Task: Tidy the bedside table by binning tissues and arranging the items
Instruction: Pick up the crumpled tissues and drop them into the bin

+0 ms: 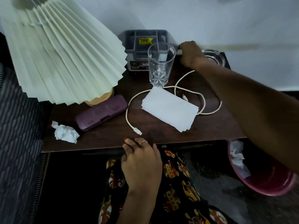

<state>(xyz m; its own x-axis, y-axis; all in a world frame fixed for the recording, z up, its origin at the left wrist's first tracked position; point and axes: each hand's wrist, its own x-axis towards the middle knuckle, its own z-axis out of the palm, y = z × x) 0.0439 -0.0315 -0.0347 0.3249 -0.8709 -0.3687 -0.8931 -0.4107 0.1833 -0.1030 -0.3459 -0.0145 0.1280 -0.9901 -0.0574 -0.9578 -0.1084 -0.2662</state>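
Crumpled tissue, near left: light, soft; pinch anywhere. Left hand relaxed, empty. Right hand, far, closed; contents unclear.

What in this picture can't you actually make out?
- Right hand, head view: its own back hides the fingers, so whatever it grips is unseen.
- Organizer box: yellow label too small to read.
- Pink bin: arm covers part of it.
- Lamp base: mostly under the shade.

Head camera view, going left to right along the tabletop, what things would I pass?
Crumpled tissue → purple case → drinking glass → glass bowl, partly hidden by the right hand.
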